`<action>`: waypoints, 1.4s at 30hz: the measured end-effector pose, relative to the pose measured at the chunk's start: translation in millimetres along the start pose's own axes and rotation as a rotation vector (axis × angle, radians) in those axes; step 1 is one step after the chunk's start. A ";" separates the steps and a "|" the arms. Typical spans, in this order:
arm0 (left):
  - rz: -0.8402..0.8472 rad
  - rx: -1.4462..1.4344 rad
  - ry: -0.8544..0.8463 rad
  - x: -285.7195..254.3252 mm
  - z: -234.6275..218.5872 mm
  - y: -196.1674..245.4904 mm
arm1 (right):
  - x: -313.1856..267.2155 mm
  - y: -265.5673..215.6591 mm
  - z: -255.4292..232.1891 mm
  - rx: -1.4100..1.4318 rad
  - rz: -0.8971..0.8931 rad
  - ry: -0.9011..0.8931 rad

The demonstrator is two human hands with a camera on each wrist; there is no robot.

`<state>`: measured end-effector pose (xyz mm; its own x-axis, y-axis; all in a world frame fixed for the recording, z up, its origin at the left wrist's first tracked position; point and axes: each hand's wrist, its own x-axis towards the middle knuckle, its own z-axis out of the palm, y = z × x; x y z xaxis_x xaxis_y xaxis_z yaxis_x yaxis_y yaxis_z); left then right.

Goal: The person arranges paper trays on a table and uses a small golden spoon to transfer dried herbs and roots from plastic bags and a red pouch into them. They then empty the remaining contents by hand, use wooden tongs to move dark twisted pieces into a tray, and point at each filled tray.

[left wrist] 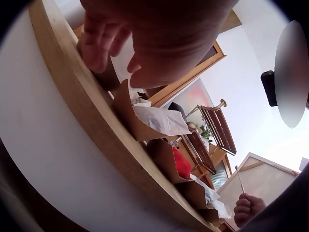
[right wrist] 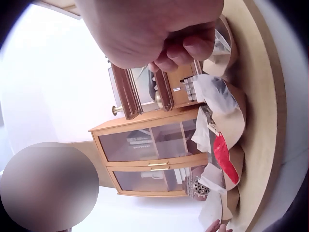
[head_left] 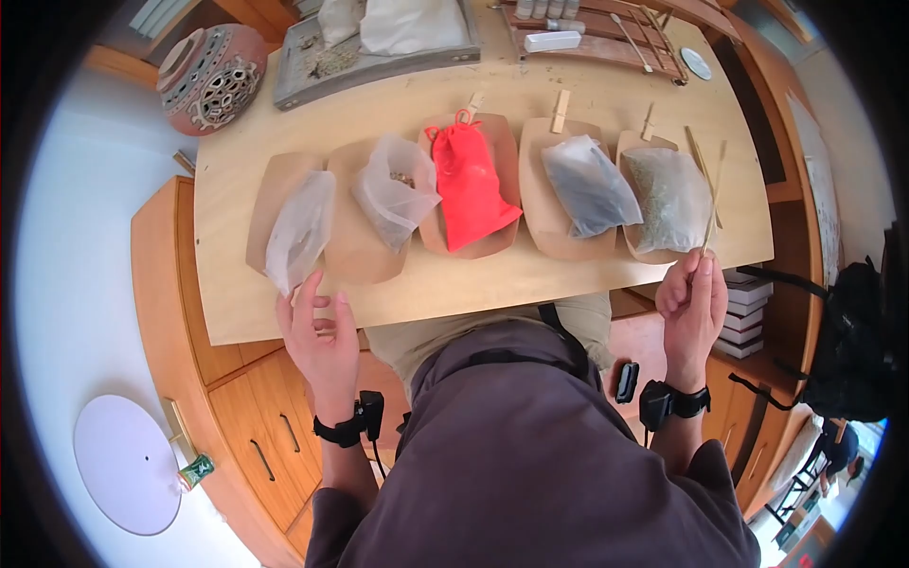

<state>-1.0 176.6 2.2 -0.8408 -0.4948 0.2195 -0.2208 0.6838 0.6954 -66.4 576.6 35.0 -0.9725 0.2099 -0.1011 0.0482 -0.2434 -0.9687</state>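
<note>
My right hand (head_left: 694, 298) grips a thin golden-brown stick (head_left: 711, 222) at its lower end, pointing up and away from me. The left wrist view shows the curled fingers and a small widened tip on the stick. Beside that hand, a clear bag of dried greenish bits (head_left: 668, 194) lies in the rightmost brown paper tray. My left hand (head_left: 320, 331) has loosely bent fingers, fingertips right at the lower end of a flat whitish mesh bag (head_left: 301, 232). That bag lies on the leftmost paper tray (head_left: 268, 213).
Between them, paper trays hold an open mesh bag (head_left: 396, 194), a red drawstring pouch (head_left: 471, 185) and a bag with dark contents (head_left: 589, 185). Wooden clothespins (head_left: 561, 112) stand behind. Farther back are a grey tray (head_left: 379, 74), a wooden rack (head_left: 606, 57) and a patterned pot (head_left: 213, 80).
</note>
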 end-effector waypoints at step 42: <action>0.195 0.194 0.093 24.3 6.0 -9.1 | 20.3 41.6 4.5 -0.120 0.126 -0.023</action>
<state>-22.4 161.6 -2.9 -0.8297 -0.3848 0.4045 -0.1572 0.8563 0.4920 -85.2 566.5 -6.3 -0.9619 0.1630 -0.2196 0.1956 -0.1512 -0.9690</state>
